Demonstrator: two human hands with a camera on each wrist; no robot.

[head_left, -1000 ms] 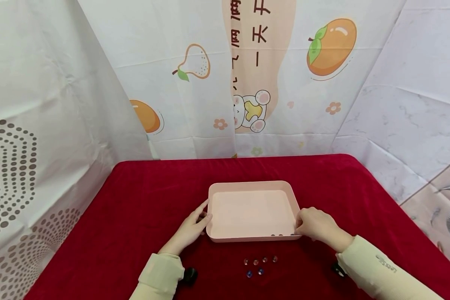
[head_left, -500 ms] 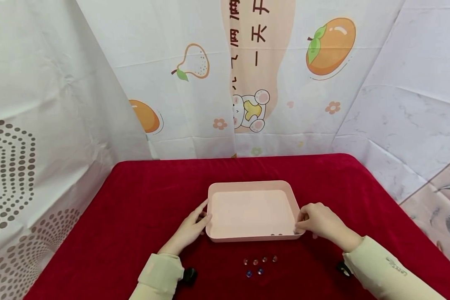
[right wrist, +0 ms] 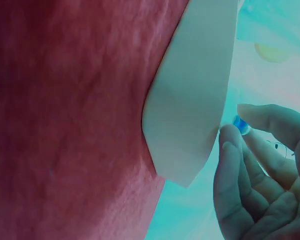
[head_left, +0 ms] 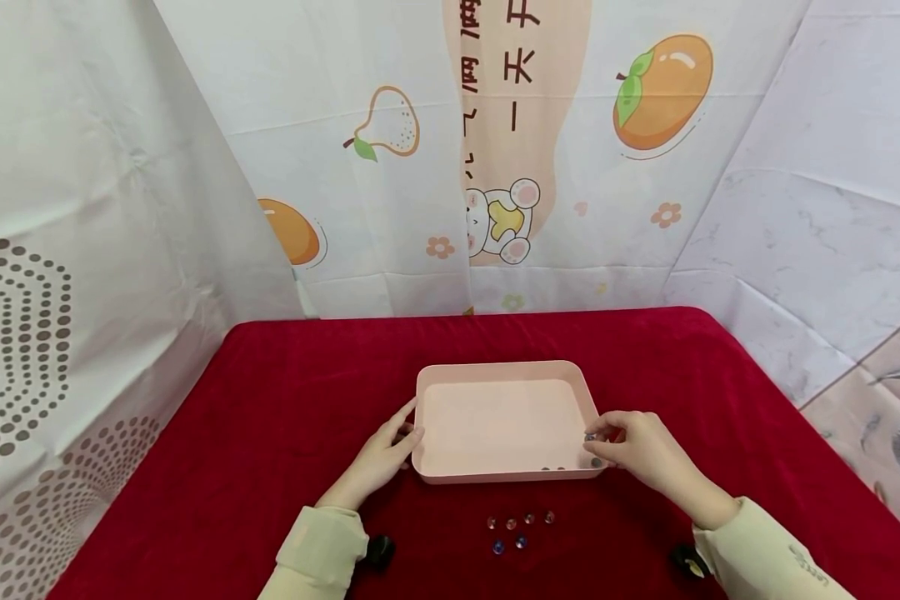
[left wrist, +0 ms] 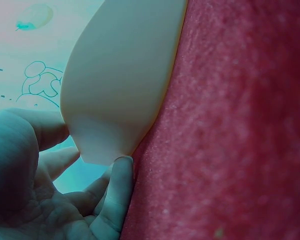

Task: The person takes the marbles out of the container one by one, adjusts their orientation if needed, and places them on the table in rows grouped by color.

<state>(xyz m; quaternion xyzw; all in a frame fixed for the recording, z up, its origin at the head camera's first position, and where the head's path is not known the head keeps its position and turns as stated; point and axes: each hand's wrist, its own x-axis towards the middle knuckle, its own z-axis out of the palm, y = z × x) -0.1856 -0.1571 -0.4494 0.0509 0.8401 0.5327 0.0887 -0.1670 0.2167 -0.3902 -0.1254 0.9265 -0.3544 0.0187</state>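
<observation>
A shallow pink tray point(head_left: 495, 417) lies on the red cloth in the head view. My left hand point(head_left: 379, 456) grips its left side, thumb at the rim and fingers along the outer wall. Over the tray's near right corner, my right hand point(head_left: 640, 447) pinches a small blue glass marble point(right wrist: 241, 125) between thumb and fingertip, close to rim height. Below those fingers a dark marble point(head_left: 596, 462) sits in the corner. The tops of two more marbles point(head_left: 552, 469) peek over the near wall, which hides most of them.
In front of the tray, several clear reddish marbles point(head_left: 512, 524) form a row on the red cloth point(head_left: 307, 383), with two blue marbles point(head_left: 498, 547) nearer me. Printed curtains point(head_left: 390, 208) stand behind and at both sides of the table.
My right hand, earlier down in the tray's near right corner, has lifted slightly with the blue marble between its fingertips. The marble left in the corner now shows. My left hand stays still.
</observation>
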